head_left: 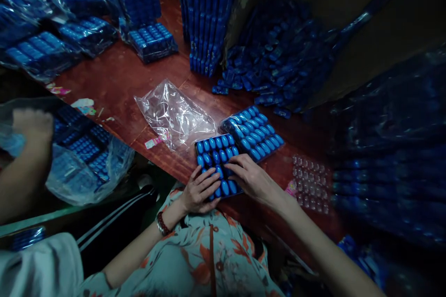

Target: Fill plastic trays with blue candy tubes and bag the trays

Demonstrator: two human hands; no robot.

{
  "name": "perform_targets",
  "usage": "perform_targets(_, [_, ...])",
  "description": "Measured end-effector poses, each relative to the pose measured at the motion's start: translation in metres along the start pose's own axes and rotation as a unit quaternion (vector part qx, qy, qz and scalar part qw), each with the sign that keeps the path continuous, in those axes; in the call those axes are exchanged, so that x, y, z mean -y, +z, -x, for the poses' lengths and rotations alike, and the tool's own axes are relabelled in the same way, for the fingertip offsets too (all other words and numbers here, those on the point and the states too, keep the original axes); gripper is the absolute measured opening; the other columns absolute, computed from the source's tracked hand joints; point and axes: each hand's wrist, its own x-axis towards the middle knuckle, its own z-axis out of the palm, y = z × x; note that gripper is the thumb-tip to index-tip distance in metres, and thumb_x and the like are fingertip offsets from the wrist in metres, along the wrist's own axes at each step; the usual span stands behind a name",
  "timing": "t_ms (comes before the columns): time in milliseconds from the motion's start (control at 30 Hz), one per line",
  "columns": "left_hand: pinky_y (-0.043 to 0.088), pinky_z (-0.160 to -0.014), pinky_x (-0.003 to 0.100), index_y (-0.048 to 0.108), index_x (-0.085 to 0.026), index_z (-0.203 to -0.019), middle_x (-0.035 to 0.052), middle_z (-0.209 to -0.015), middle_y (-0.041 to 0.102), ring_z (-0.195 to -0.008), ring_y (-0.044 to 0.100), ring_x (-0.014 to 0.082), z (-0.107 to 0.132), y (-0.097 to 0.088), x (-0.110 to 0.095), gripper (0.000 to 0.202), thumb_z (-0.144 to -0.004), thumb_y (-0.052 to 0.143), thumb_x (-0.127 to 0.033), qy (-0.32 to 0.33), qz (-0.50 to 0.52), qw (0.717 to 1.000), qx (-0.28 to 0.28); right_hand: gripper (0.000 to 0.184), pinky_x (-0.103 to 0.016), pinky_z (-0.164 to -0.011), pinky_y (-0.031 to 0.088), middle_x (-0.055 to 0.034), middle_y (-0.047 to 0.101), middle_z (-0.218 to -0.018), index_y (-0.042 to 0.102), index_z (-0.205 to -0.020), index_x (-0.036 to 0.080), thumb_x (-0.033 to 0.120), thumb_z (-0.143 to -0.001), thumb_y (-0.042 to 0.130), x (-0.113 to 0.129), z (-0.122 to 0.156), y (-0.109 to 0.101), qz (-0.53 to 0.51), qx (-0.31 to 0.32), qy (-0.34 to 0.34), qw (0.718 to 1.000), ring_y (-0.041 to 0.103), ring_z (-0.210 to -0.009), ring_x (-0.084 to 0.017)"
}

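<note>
A dark tray of glossy blue oval pieces (225, 187) lies at the table's front edge, close to my body. Some dark gaps show between its pieces. My left hand (201, 190) rests flat over the tray's lower left part, fingers stretched and slightly apart. Over its right side, my right hand (248, 177) has its fingers bent and drawn together, the tips down among the pieces; whatever they grip is hidden. Touching the tray's upper right is a second pack of blue oval pieces (256, 132), full rows showing. A crumpled clear plastic bag (174, 113) lies just beyond, to the left.
Tall stacked blue packs (207, 14) stand at the back, beside a heap of loose blue pieces (275, 65). Wrapped blue packs (153, 41) sit at far left. A clear moulded tray (311, 183) lies right. Another person's blurred hand (33, 125) is above a bagged container (83, 148).
</note>
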Motion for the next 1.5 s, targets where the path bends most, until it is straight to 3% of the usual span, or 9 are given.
perform_targets(233, [0.025,-0.11,0.049,0.046,-0.017,-0.125,0.0109,-0.112,0.065,-0.123,0.049,0.0239,0.001,0.002,0.0,0.049,-0.079,0.054,-0.031,-0.004,0.008,1.0,-0.005,0.025,-0.042,-0.079,0.052,-0.0104,0.06,-0.106,0.06,-0.112,0.018,0.02,-0.088,0.052,-0.001,-0.003,-0.009,0.019,0.067,0.006,0.998,0.052,-0.097,-0.023])
perform_targets(433, [0.025,-0.11,0.05,0.047,-0.016,-0.124,0.0109,-0.111,0.066,-0.124,0.048,0.0244,0.001,0.003,0.001,0.049,-0.077,0.056,-0.03,-0.001,0.007,1.0,-0.004,0.024,-0.038,-0.078,0.049,-0.0121,0.061,-0.106,0.062,-0.108,0.015,0.018,-0.091,0.045,-0.004,-0.008,-0.019,0.085,0.131,-0.079,0.985,0.051,-0.096,-0.021])
perform_targets(733, [0.025,-0.109,0.05,0.049,-0.016,-0.122,0.0104,-0.108,0.067,-0.122,0.049,0.0241,0.0,0.004,0.0,0.047,-0.076,0.055,-0.028,-0.008,0.008,1.0,-0.007,0.024,-0.036,-0.072,0.046,-0.0074,0.063,-0.083,0.065,-0.093,0.017,0.017,-0.092,0.041,0.001,-0.028,-0.02,0.154,0.212,-0.11,0.959,0.052,-0.083,-0.02])
perform_targets(967, [0.024,-0.109,0.051,0.045,-0.019,-0.125,0.0101,-0.111,0.066,-0.121,0.051,0.0248,0.0,0.008,-0.001,0.051,-0.076,0.055,-0.026,-0.018,0.021,1.0,-0.014,0.021,-0.035,-0.071,0.046,-0.0072,0.061,-0.082,0.065,-0.092,0.016,0.02,-0.091,0.045,-0.006,-0.028,-0.012,0.101,0.186,-0.072,0.975,0.05,-0.081,-0.02])
perform_targets(1133, [0.025,-0.108,0.051,0.043,-0.022,-0.126,0.0091,-0.117,0.063,-0.122,0.05,0.0244,-0.001,0.005,-0.002,0.049,-0.079,0.054,-0.028,-0.015,0.0,1.0,-0.003,0.024,-0.036,-0.08,0.048,-0.0093,0.062,-0.1,0.06,-0.11,0.015,0.022,-0.089,0.051,-0.008,-0.009,-0.01,0.018,0.079,-0.033,0.996,0.05,-0.093,-0.02])
perform_targets(1300, [0.024,-0.11,0.049,0.051,-0.021,-0.123,0.0098,-0.115,0.062,-0.124,0.047,0.0248,-0.002,0.0,-0.003,0.046,-0.077,0.056,-0.025,0.0,-0.032,0.999,0.01,0.02,-0.036,-0.08,0.049,-0.0121,0.061,-0.101,0.062,-0.102,0.012,0.02,-0.089,0.049,0.0,0.007,-0.01,0.03,-0.005,-0.053,0.998,0.048,-0.093,-0.02])
perform_targets(1500, [0.028,-0.108,0.049,0.049,-0.024,-0.126,0.0083,-0.115,0.061,-0.121,0.049,0.0247,0.001,0.002,-0.003,0.049,-0.078,0.056,-0.027,-0.013,-0.034,0.999,0.001,0.023,-0.035,-0.074,0.048,-0.0113,0.059,-0.094,0.064,-0.096,0.014,0.02,-0.092,0.042,0.005,0.003,-0.015,0.092,0.05,-0.037,0.994,0.048,-0.087,-0.02])
